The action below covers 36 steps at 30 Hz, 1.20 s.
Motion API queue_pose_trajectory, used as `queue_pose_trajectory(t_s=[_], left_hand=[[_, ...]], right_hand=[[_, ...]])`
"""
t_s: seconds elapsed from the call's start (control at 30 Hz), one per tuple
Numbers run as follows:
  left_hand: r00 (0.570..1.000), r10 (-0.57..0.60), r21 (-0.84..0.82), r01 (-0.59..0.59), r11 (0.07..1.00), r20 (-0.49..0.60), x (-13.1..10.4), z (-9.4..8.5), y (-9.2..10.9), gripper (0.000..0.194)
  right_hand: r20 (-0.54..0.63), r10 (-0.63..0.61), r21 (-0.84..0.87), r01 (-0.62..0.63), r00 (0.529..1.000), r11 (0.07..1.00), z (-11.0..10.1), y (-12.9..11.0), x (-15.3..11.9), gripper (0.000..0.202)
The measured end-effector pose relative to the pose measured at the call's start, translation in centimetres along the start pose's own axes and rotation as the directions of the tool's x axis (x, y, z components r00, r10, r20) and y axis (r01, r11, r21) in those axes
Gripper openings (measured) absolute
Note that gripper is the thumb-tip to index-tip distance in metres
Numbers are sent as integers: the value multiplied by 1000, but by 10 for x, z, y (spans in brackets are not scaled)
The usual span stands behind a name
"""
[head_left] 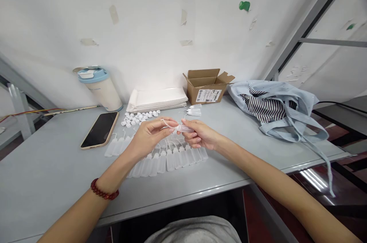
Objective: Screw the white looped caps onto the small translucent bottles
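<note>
Above the middle of the grey table point(229, 155), my right hand point(199, 133) grips the body of a small translucent plastic bottle point(186, 128), which lies nearly sideways. At its neck end, my left hand point(153, 133) pinches the cap, from which a thin white strap curls up. Whether the cap is fully seated I cannot tell, as my fingers cover it. Just below my hands, similar bottles point(169, 161) with looped straps lie in a row, partly hidden by my left wrist. Small white caps point(134, 119) are heaped beyond my left hand. A few bottles with thin tips point(194, 110) lie behind my right hand.
A phone point(100, 130) and a blue-lidded tumbler point(101, 88) stand at the left. Stacked white sheets or envelopes point(157, 99) and an open cardboard box point(205, 89) sit by the wall. A light-blue cloth bag point(275, 105) lies right, its strap hanging over the table's edge.
</note>
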State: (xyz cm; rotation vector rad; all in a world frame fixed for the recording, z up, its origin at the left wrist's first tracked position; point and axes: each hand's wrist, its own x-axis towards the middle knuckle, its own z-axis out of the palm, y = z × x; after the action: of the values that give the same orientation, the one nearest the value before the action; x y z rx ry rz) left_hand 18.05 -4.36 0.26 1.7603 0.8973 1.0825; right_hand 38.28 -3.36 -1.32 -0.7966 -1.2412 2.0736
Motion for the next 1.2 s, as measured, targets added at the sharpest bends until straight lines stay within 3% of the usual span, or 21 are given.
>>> queue_pose_trajectory(t_s=[0.17,0.23,0.33,0.4,0.5,0.6,0.8,0.9,1.0,1.1,1.2], left_hand=[[997,-80,34,79,996,18,-1,3,3,18],[999,-15,118,10,993,34,-2,3,2,18],[980,195,258,-196,946,31,-3,2,-1,17],[973,225,275,-229,934,48,-3,2,-2,18],[998,20,184,-32,982,65,-2,1,0,22],[973,-199,96,188,977,114,-1,1,2,30],[926,-319,-38,333,942,199,-2,0,3,38],[939,-281,54,275,960,197,-3,1,5,35],[980,-137,204,106,973,144,-6,5,8,28],[994,4,295,-37,955,110,-8,10,9,23],[998,-29,282,11,959,61,-9,11,10,23]], right_hand=[[3,-8,-29,8,1000,1000,0,0,0,41],[-9,-6,-40,6,1000,999,-1,1,0,41],[-41,0,-53,-2,999,999,-2,2,1,42],[-63,5,-67,-9,998,998,-2,3,2,43],[-98,-27,-99,18,995,995,1,3,2,48],[-123,-115,-159,95,986,983,5,4,1,48],[-199,-343,-407,241,918,881,16,7,-3,46],[-196,-365,-464,242,910,852,17,6,-4,46],[-173,-251,-439,154,952,885,13,4,-4,45],[-148,-158,-401,87,976,912,8,3,-4,44],[-141,-149,-399,82,979,913,9,2,-4,43]])
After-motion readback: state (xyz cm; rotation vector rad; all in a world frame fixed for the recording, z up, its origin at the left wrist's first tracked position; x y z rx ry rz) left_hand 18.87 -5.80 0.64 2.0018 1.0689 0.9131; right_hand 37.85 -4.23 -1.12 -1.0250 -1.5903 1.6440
